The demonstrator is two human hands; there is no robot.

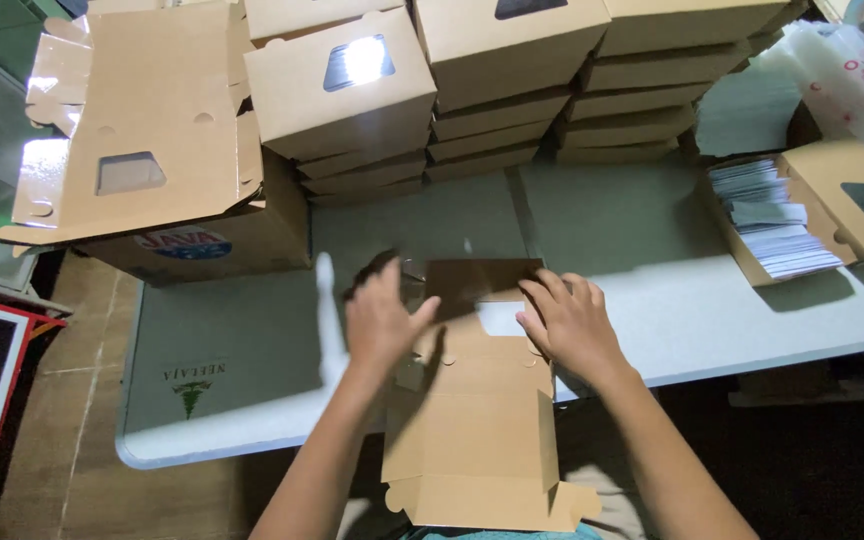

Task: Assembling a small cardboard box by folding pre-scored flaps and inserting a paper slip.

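Note:
A flat brown cardboard box blank (474, 420) lies at the near edge of the white table (642, 250), with its lower part hanging over toward me. My left hand (380, 318) presses on its upper left part, fingers spread. On the upper right part rests my right hand (570, 322), fingers also apart. The blank's far flap (482, 278) is folded up between my hands. Neither hand grips anything.
Stacks of folded brown boxes with windows (347, 95) stand at the back of the table. Flat blanks (137, 120) lie on a carton (212, 245) at left. At right, an open box holds paper sheets (772, 220). Plastic bags (852, 75) sit far right.

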